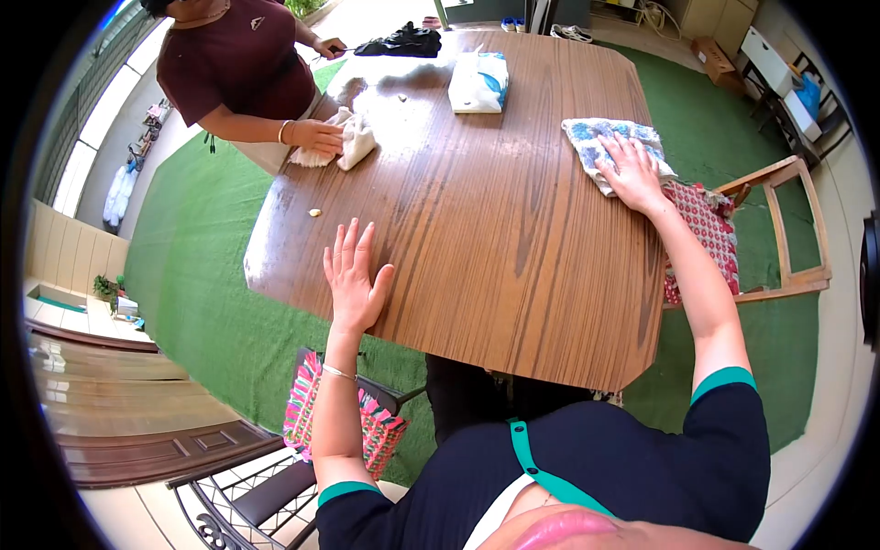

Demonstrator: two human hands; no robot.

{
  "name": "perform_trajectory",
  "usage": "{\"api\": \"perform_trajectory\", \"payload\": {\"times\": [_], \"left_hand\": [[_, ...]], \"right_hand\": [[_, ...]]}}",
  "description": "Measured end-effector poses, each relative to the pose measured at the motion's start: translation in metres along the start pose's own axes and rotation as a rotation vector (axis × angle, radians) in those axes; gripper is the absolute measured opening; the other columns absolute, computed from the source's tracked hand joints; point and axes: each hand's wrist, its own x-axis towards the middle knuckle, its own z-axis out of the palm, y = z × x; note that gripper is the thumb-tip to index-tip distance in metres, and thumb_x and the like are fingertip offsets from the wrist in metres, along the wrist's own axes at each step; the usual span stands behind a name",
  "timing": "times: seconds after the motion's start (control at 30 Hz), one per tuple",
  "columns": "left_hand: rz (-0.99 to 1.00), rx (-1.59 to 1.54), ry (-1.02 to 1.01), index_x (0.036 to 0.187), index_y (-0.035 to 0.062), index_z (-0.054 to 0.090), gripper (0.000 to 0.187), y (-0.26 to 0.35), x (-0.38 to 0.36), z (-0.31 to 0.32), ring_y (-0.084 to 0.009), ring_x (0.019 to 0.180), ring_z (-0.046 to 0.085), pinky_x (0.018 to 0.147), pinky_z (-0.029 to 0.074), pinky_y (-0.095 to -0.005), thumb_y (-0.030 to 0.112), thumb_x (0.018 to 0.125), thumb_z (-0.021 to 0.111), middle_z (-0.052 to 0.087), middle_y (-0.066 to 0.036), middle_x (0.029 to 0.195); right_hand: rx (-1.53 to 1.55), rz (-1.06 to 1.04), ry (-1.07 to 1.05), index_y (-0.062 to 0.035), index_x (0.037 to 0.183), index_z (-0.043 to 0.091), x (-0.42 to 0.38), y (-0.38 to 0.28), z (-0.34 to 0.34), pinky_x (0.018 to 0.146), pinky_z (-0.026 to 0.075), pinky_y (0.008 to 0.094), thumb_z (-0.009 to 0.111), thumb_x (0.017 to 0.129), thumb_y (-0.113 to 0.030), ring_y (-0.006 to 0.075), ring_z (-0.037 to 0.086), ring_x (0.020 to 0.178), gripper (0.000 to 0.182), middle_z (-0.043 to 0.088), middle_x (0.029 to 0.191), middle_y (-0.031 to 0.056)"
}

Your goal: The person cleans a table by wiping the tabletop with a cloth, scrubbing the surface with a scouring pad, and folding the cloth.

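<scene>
My left hand (355,280) lies palm down on the near left part of the wooden table (477,229), its fingers stretched out and nothing in them. At the table's right edge my right hand (632,174) rests flat, fingers spread, on a folded blue and white cloth (587,137). Part of that cloth is hidden under the palm. A small pale scrap (315,213) lies beyond my left fingertips.
Across the table a person in a maroon shirt (243,64) presses a whitish cloth (359,142) on the tabletop and holds a black item (403,41). A tissue pack (478,84) stands at the back. Chairs with a red cushion (701,234) and colourful cover (380,431) flank me.
</scene>
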Motion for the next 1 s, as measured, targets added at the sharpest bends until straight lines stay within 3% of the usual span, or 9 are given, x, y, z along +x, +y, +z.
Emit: {"api": "perform_trajectory", "payload": {"times": [0.17, 0.27, 0.37, 0.47, 0.6, 0.7, 0.87, 1.0], "left_hand": [[0.004, -0.029, -0.045, 0.153, 0.0163, 0.038, 0.068, 0.002, 0.0, -0.001, -0.0304, 0.152, 0.017, 0.122, 0.006, -0.0526, 0.053, 0.097, 0.047, 0.029, -0.009, 0.162], [-0.017, -0.01, -0.033, 0.153, 0.0155, 0.039, 0.071, 0.001, 0.0, 0.001, -0.031, 0.152, 0.019, 0.122, 0.007, -0.0527, 0.054, 0.094, 0.052, 0.03, -0.01, 0.161], [-0.023, -0.08, -0.014, 0.151, 0.0158, 0.042, 0.07, 0.004, 0.0, -0.002, -0.0316, 0.151, 0.022, 0.122, 0.009, -0.0522, 0.054, 0.094, 0.053, 0.035, -0.011, 0.159], [-0.029, -0.076, 0.031, 0.149, 0.0165, 0.043, 0.067, 0.001, 0.001, 0.004, -0.0293, 0.15, 0.024, 0.122, 0.01, -0.0514, 0.056, 0.095, 0.051, 0.036, -0.01, 0.158], [-0.036, -0.078, 0.058, 0.149, 0.0167, 0.044, 0.065, 0.0, -0.006, 0.009, -0.0293, 0.151, 0.022, 0.122, 0.011, -0.05, 0.052, 0.096, 0.051, 0.036, -0.01, 0.158], [0.001, -0.08, 0.059, 0.148, 0.0177, 0.046, 0.065, -0.003, -0.006, 0.01, -0.0283, 0.15, 0.024, 0.122, 0.009, -0.0514, 0.058, 0.096, 0.05, 0.039, -0.011, 0.156], [0.044, -0.107, 0.084, 0.147, 0.0171, 0.047, 0.064, -0.006, -0.007, 0.015, -0.0291, 0.15, 0.025, 0.122, 0.009, -0.0517, 0.057, 0.096, 0.049, 0.039, -0.011, 0.156], [0.064, -0.172, 0.094, 0.147, 0.0166, 0.047, 0.063, -0.005, -0.007, 0.01, -0.0303, 0.15, 0.025, 0.121, 0.01, -0.0531, 0.055, 0.097, 0.049, 0.039, -0.012, 0.156]], "right_hand": [[-0.032, 0.234, -0.044, -0.0376, 0.151, 0.041, 0.106, -0.011, 0.004, 0.119, 0.012, 0.0568, 0.046, 0.085, -0.078, 0.0337, 0.019, 0.151, 0.077, 0.03, 0.162, 0.0062], [-0.056, 0.261, -0.006, -0.0401, 0.149, 0.044, 0.121, -0.015, 0.016, 0.119, 0.013, 0.0572, 0.046, 0.089, -0.071, 0.0322, 0.019, 0.151, 0.067, 0.032, 0.162, 0.0031], [-0.01, 0.141, 0.066, -0.0391, 0.146, 0.047, 0.115, 0.002, 0.039, 0.118, 0.018, 0.0575, 0.048, 0.095, -0.059, 0.0332, 0.025, 0.149, 0.055, 0.038, 0.158, 0.0035], [-0.026, 0.045, 0.052, -0.0338, 0.147, 0.047, 0.082, -0.007, 0.027, 0.116, 0.022, 0.0571, 0.048, 0.099, -0.049, 0.0342, 0.029, 0.147, 0.051, 0.04, 0.157, 0.0061], [0.007, -0.067, 0.067, -0.0331, 0.145, 0.049, 0.02, -0.021, 0.02, 0.117, 0.023, 0.0541, 0.05, 0.098, -0.046, 0.0335, 0.03, 0.145, 0.049, 0.042, 0.155, 0.0068], [0.04, -0.106, 0.06, -0.0336, 0.145, 0.049, -0.028, -0.043, 0.011, 0.116, 0.023, 0.054, 0.051, 0.097, -0.044, 0.0327, 0.032, 0.143, 0.049, 0.042, 0.154, 0.0063], [0.086, -0.134, -0.155, -0.0287, 0.144, 0.05, -0.111, -0.145, -0.044, 0.117, 0.019, 0.0565, 0.055, 0.096, -0.038, 0.0362, 0.025, 0.146, 0.049, 0.038, 0.155, 0.011], [0.184, -0.412, -0.163, -0.0229, 0.137, 0.054, -0.142, -0.194, -0.025, 0.117, 0.013, 0.0598, 0.058, 0.093, -0.043, 0.041, 0.023, 0.146, 0.048, 0.037, 0.153, 0.0152]]}}
